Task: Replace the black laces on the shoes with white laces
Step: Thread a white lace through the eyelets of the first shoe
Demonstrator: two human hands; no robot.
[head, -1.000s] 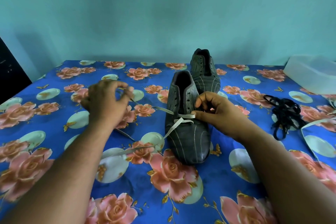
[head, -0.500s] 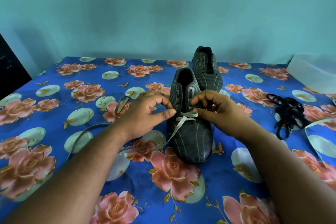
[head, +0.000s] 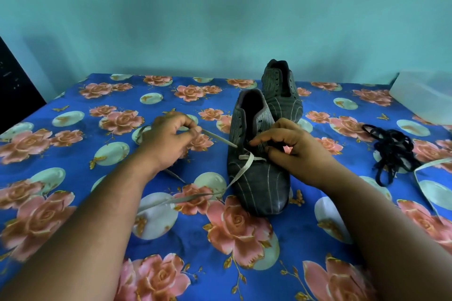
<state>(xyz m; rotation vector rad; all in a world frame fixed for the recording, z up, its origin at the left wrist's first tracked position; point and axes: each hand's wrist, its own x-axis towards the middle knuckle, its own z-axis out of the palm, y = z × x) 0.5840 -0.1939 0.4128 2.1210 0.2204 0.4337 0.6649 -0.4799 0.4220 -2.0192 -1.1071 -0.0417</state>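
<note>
The job was a good way from finished, judging by how things lay. The black laces were already out of both shoes and sat in a loose tangle on the flowered cloth, well to the right. The near shoe had only its lowest eyelets threaded with the white lace, one short bar showing across the bottom of the tongue. The far shoe, standing just behind it, showed bare eyelets and no lace at all. A second pale lace lay on the cloth at the right edge, beside the black tangle, apparently waiting for that shoe. The left hand pinched one end of the white lace between thumb and fingertips and held it out to the left of the near shoe, the strand running taut from the pinch to an eyelet on the shoe's left side. The right hand rested on the right side of the shoe with its fingers curled at the eyelet flap, seemingly steadying it. The lace's other end trailed slack across the cloth toward the person, below the left forearm.
</note>
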